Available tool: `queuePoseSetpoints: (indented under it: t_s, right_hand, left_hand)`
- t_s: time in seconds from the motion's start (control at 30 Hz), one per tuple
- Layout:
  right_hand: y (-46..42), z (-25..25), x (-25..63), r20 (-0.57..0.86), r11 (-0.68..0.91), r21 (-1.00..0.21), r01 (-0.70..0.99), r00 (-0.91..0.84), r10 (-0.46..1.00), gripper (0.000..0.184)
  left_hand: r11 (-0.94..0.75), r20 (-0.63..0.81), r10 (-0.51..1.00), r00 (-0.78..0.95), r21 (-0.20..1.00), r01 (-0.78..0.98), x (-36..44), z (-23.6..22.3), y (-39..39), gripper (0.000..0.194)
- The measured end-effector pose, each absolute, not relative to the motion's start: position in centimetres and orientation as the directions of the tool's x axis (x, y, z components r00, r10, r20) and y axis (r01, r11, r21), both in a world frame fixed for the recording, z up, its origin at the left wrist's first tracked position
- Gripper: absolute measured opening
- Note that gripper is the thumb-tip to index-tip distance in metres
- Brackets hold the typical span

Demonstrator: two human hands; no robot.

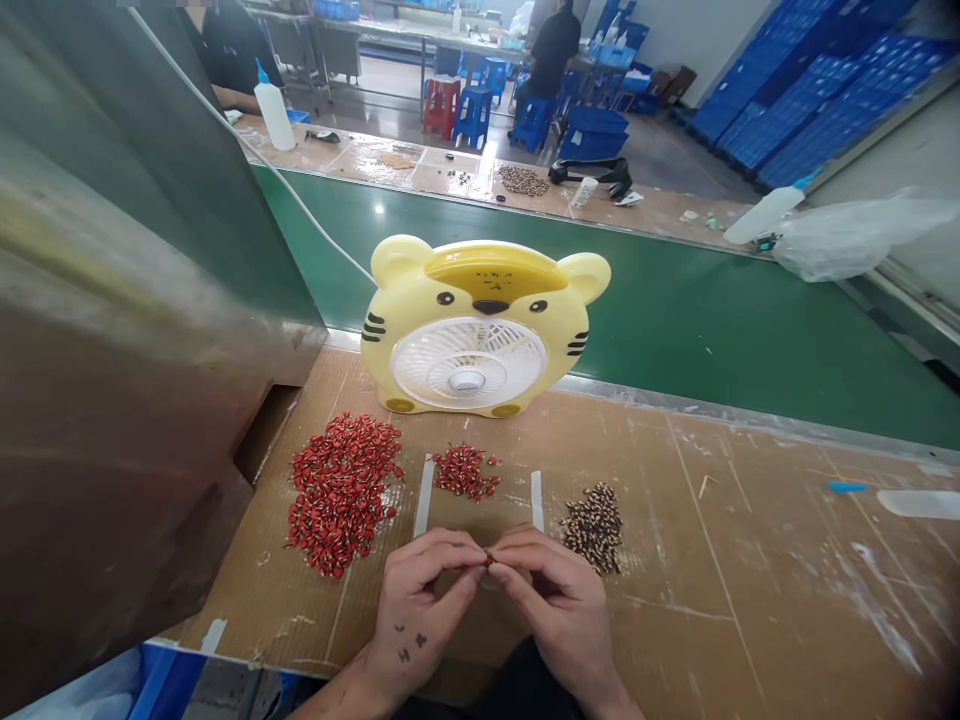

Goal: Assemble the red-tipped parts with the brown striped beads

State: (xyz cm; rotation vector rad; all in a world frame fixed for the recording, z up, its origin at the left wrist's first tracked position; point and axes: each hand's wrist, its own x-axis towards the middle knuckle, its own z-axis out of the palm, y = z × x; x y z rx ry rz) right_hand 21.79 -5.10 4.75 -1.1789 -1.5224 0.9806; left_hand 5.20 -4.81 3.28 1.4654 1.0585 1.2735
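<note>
My left hand (424, 600) and my right hand (551, 590) meet at the near edge of the cardboard-covered bench (750, 600). Both pinch one small red part (488, 560) between their fingertips. A big heap of small red-and-black parts (341, 490) lies to the left of my hands. A smaller red heap (465, 470) sits just beyond them, between two white strips (424, 495). A heap of dark brown-and-cream parts (594, 522) lies right beside my right hand.
A yellow tiger-shaped desk fan (480, 325) stands behind the heaps. Beyond it runs a green conveyor belt (712, 310). A tall metal panel (112, 300) walls off the left. White squeeze bottles (272, 110) stand across the belt, where other people sit.
</note>
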Motion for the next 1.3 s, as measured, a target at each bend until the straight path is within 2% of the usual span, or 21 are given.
queuePoseSetpoints:
  t_s: [0.3, 0.43, 0.67, 0.77, 0.87, 1.03, 1.17, 1.3]
  right_hand:
    - [-4.9, 5.3, 22.4, 0.22, 0.27, -0.929, 0.255, -0.209, 0.953, 0.016]
    - [-5.0, 5.4, 22.5, 0.186, 0.242, -0.939, 0.245, -0.23, 0.955, 0.014]
    - [-5.5, 4.8, 22.0, 0.081, 0.12, -0.969, 0.215, -0.18, 0.98, 0.011]
    - [-5.3, 4.1, 22.1, 0.032, 0.072, -0.96, 0.27, -0.15, 0.988, 0.013]
    - [-4.7, 3.2, 22.7, 0.057, 0.078, -0.926, 0.37, -0.067, 0.996, 0.012]
    - [-4.3, 1.9, 24.7, 0.137, 0.083, -0.837, 0.54, 0.061, 0.989, 0.02]
    - [-5.0, 1.5, 26.0, 0.096, 0.067, -0.815, 0.576, 0.02, 0.995, 0.018]
    - [-5.9, 1.2, 26.1, 0.052, 0.064, -0.84, 0.54, -0.036, 0.998, 0.017]
  left_hand:
    - [-0.202, 0.198, 0.975, 0.105, 0.979, 0.031, 4.7, 3.4, -4.7, 0.017]
    - [-0.165, 0.16, 0.978, 0.131, 0.986, 0.026, 4.6, 3.5, -4.8, 0.016]
    - [-0.191, 0.17, 0.974, 0.148, 0.972, 0.139, 4.5, 3.6, -5.1, 0.014]
    - [-0.191, 0.147, 0.968, 0.204, 0.957, 0.217, 4.7, 3.7, -4.2, 0.013]
    - [-0.183, 0.106, 0.959, 0.262, 0.939, 0.29, 5.1, 3.4, -2.3, 0.014]
    - [-0.359, 0.213, 0.919, 0.331, 0.799, 0.483, 6.0, 1.3, 1.9, 0.019]
    - [-0.481, 0.256, 0.867, 0.429, 0.655, 0.582, 6.8, 0.3, 3.8, 0.019]
    - [-0.467, 0.269, 0.882, 0.388, 0.618, 0.633, 4.6, 1.0, 3.5, 0.021]
